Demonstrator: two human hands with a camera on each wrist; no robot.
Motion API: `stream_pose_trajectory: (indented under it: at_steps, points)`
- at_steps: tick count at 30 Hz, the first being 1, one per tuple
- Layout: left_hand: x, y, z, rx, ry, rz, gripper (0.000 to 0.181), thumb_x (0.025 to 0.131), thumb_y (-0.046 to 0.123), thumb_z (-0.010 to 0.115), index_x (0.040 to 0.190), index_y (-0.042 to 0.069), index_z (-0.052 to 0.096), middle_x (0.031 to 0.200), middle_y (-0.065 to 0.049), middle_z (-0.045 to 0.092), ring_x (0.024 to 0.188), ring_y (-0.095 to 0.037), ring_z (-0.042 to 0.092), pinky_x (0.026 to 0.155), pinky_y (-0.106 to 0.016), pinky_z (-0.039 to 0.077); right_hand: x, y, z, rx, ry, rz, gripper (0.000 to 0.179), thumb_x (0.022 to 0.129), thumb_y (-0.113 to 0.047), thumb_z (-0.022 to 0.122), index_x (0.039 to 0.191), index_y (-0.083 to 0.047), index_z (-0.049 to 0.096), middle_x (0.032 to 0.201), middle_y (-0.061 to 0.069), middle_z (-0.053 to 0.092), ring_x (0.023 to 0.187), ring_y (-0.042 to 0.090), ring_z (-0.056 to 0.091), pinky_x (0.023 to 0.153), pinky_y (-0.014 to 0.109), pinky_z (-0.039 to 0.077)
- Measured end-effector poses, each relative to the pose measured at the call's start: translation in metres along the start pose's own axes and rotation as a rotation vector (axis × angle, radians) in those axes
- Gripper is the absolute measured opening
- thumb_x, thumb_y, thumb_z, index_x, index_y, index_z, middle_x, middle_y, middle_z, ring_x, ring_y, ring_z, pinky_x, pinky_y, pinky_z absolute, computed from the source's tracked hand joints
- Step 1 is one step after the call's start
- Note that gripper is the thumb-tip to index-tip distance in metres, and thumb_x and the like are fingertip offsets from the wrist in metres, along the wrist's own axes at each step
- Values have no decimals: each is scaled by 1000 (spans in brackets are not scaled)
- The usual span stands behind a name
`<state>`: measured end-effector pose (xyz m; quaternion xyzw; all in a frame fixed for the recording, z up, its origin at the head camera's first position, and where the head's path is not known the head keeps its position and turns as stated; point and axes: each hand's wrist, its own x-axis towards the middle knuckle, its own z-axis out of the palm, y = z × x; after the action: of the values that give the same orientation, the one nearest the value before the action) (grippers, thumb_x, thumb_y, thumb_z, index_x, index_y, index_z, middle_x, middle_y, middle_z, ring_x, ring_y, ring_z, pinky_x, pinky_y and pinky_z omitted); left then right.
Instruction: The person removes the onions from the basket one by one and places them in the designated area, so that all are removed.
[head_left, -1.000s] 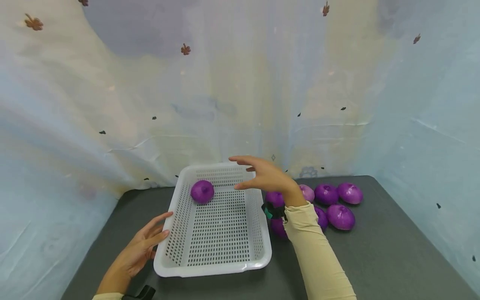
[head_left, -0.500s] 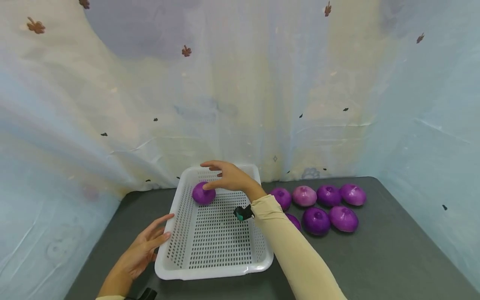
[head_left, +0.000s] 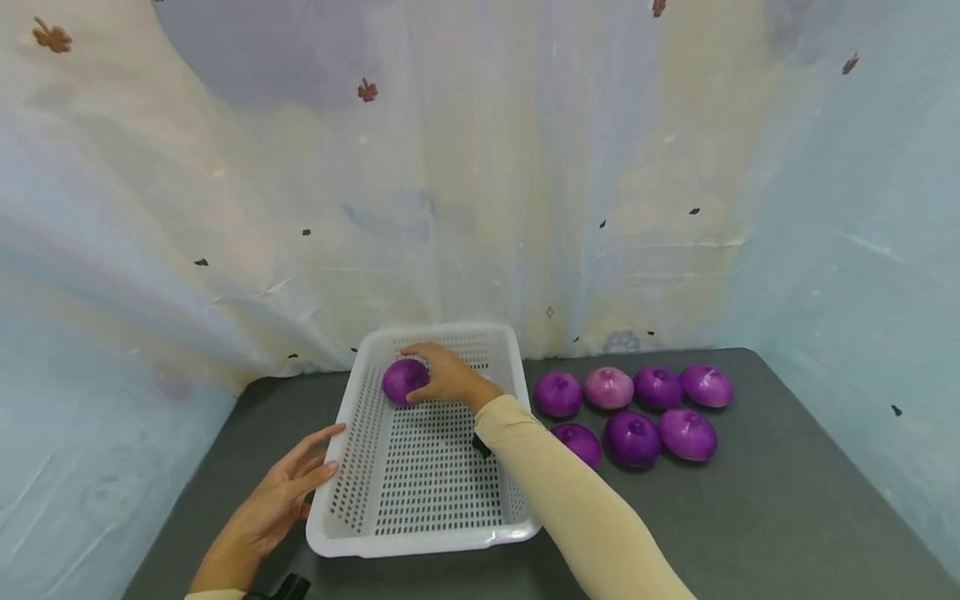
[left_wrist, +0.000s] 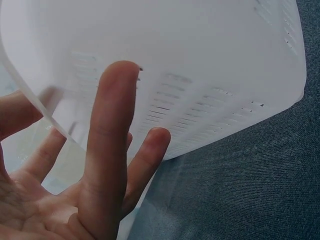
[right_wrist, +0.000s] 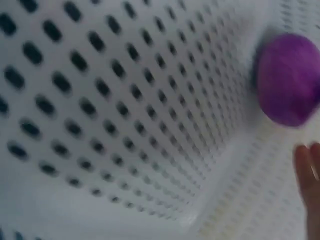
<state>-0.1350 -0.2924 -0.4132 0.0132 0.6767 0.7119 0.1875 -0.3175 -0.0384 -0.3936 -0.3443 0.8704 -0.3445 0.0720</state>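
A white perforated plastic basket [head_left: 420,546] stands on the dark table. Inside, near its far left corner, is one purple onion [head_left: 402,382], also seen at the right of the right wrist view. My right hand [head_left: 448,375] reaches into the basket beside this onion, thumb and fingers spread around its right side. In the right wrist view a gap shows between the fingertips [right_wrist: 303,156] and the onion [right_wrist: 289,82]. My left hand [head_left: 279,490] is at the basket's left side, fingertips right at the rim, its fingers [left_wrist: 112,130] mostly straight along the outer wall.
Right of the basket, several purple onions lie in two rows, among them a paler one [head_left: 608,388] and a dark one [head_left: 632,439]. A patterned curtain [head_left: 480,183] hangs behind the table [head_left: 780,483] and along its sides.
My right hand has moved left from above the basket's right rim and down to the onion inside. The left hand has stayed at the basket's left side.
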Motion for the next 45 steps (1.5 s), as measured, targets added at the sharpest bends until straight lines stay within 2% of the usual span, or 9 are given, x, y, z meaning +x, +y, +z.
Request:
stream_pose_trajectory:
  at_steps: [4,7,12,18,24,34,45]
  points:
    - [0,2,1,-9,-18,14,57,106,20,48,158,29,24,130,10,59,111,-19,67,82,-48,59,1,-2,5,-100,-22,0,83,79,-26,85,150,-16,44,157,3,42,147,22,36,122,39,28]
    - [-1,2,2,-10,-13,10,57,106,20,48,158,29,24,129,10,59,111,-19,67,83,-48,59,2,-3,8,-127,-48,7,87,79,-27,85,152,-16,40,161,5,35,150,24,32,123,42,27]
    - [-2,4,2,-13,0,3,58,106,20,48,158,28,23,130,10,59,112,-19,67,83,-49,59,1,-4,11,-78,-90,21,90,79,-22,86,154,-16,37,162,4,34,150,24,32,122,42,29]
    - [-3,4,5,-5,17,-8,58,106,22,49,158,28,24,130,10,58,111,-18,67,84,-50,59,0,-1,11,-111,-119,40,78,78,-24,86,146,-19,50,152,-1,49,142,19,43,117,34,36]
    - [-2,4,5,2,21,-1,59,106,21,50,158,26,23,129,10,59,111,-18,67,83,-50,59,-1,0,12,-101,-142,61,70,76,-22,88,139,-21,58,147,-1,54,139,18,46,115,31,39]
    - [-2,2,3,9,32,-8,59,106,22,49,158,28,23,130,12,57,113,-18,65,85,-52,58,-3,-5,15,-65,-214,113,92,73,-25,90,152,-22,43,156,1,44,145,22,40,117,39,37]
    - [-3,3,3,-5,32,-10,57,106,22,49,157,28,25,130,10,56,113,-19,66,85,-53,58,-4,-3,16,20,-242,153,90,73,-24,90,151,-18,43,154,4,46,140,24,47,113,39,42]
